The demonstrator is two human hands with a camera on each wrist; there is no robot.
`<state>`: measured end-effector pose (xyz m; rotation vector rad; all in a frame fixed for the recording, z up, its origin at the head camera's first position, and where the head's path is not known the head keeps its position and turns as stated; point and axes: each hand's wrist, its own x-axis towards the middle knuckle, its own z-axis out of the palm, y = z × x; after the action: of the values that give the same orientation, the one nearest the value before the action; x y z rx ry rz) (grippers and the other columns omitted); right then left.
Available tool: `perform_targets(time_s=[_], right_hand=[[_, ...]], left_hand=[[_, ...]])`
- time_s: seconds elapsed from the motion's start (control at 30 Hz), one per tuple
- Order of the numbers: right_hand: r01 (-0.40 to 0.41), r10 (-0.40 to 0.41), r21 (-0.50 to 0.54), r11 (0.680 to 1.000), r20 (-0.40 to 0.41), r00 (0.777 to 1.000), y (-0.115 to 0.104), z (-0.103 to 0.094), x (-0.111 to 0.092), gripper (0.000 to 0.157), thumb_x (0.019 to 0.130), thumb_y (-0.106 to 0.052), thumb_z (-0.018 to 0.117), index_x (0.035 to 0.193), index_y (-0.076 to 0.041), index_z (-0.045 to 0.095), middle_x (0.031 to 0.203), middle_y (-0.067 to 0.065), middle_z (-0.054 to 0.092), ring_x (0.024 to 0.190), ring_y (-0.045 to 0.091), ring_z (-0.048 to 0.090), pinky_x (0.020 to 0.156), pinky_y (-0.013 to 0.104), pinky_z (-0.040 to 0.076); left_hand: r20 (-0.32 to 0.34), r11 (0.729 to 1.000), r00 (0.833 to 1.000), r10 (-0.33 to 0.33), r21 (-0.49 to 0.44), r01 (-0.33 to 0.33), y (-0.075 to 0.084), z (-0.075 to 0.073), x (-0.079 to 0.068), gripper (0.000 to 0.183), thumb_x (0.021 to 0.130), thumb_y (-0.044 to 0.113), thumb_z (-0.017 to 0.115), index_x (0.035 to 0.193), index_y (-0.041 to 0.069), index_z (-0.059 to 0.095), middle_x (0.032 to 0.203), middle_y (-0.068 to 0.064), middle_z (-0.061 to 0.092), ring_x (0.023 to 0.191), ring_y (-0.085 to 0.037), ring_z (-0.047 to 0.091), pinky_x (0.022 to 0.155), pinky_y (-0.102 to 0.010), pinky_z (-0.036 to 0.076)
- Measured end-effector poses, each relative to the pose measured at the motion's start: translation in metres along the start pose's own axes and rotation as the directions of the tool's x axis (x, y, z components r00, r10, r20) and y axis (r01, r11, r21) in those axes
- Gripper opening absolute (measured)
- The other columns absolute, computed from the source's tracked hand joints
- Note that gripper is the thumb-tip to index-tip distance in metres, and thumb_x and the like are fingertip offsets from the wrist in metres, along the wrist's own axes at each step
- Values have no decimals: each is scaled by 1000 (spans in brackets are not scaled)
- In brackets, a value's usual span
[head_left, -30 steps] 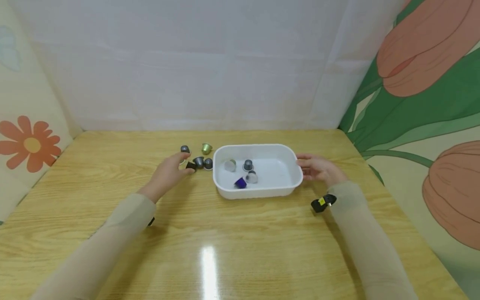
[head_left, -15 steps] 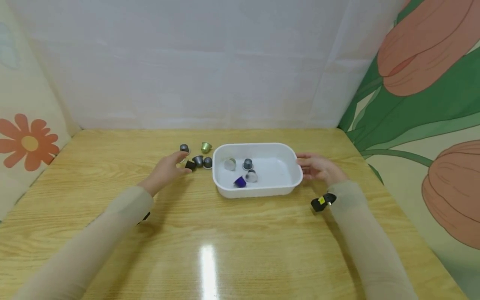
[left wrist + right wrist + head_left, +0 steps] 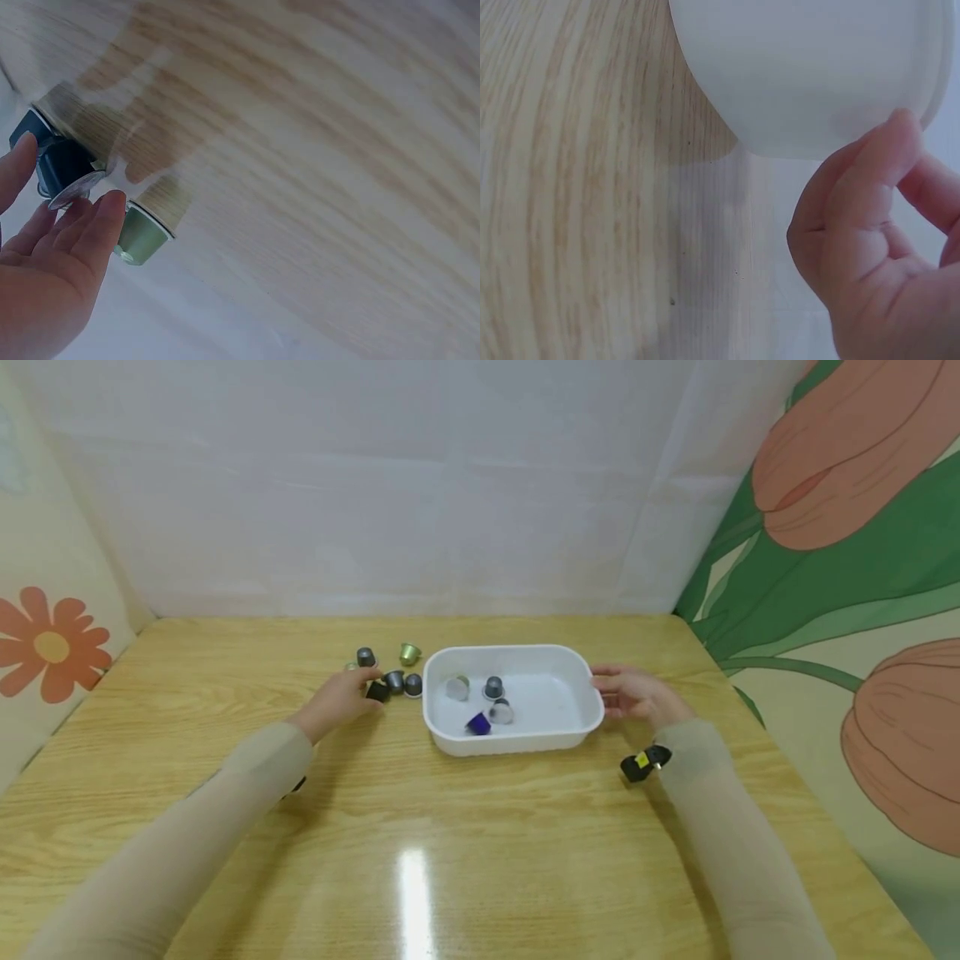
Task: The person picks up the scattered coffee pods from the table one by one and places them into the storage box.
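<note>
My left hand (image 3: 341, 700) has its thumb and fingers round a black coffee capsule (image 3: 377, 692), just left of the tray. In the left wrist view the thumb (image 3: 22, 154) and fingers lie against opposite sides of a dark capsule (image 3: 66, 166), with a green capsule (image 3: 142, 234) beside the fingertips. A white tray (image 3: 540, 745) stands in the middle of the table. At its right end my right hand (image 3: 633, 693) touches the outer wall with loosely bent fingers. The right wrist view has a fingertip (image 3: 901, 131) close to the tray's rim.
Grey capsules (image 3: 393, 682) and a light green capsule (image 3: 409, 653) lie left of the tray. Inside it are a purple capsule (image 3: 478, 724), an upright grey capsule (image 3: 493, 687) and pale-lidded capsules (image 3: 457, 688). The wooden table (image 3: 525, 843) ends at a white cloth (image 3: 420, 527).
My left hand has moved slightly in around the black capsule, and a green capsule now shows behind the fingers. The right hand stays at the tray's end.
</note>
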<state>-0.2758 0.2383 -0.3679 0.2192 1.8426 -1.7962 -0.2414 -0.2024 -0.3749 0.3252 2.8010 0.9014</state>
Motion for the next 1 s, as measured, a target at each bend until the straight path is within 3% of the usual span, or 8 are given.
perform_targets(time_s=[0.5,1.0], right_hand=[[4,-4,23,1000,11,1000,2,0,2,54,102,-8,48,150,-2,26,93,1,63,77,13,60,62,21,53],[10,-10,11,1000,8,1000,2,-1,2,50,102,-7,48,148,-1,30,92,0,64,77,14,60,63,23,53]], left_hand=[[-2,999,999,53,12,-53,-17,1,11,47,92,8,66,132,-11,50,130,-32,52,120,-47,47,104,-58,35],[-26,998,999,23,-61,-25,-15,-2,-7,55,93,17,67,135,-12,46,134,-34,48,125,-49,44,105,-57,36]])
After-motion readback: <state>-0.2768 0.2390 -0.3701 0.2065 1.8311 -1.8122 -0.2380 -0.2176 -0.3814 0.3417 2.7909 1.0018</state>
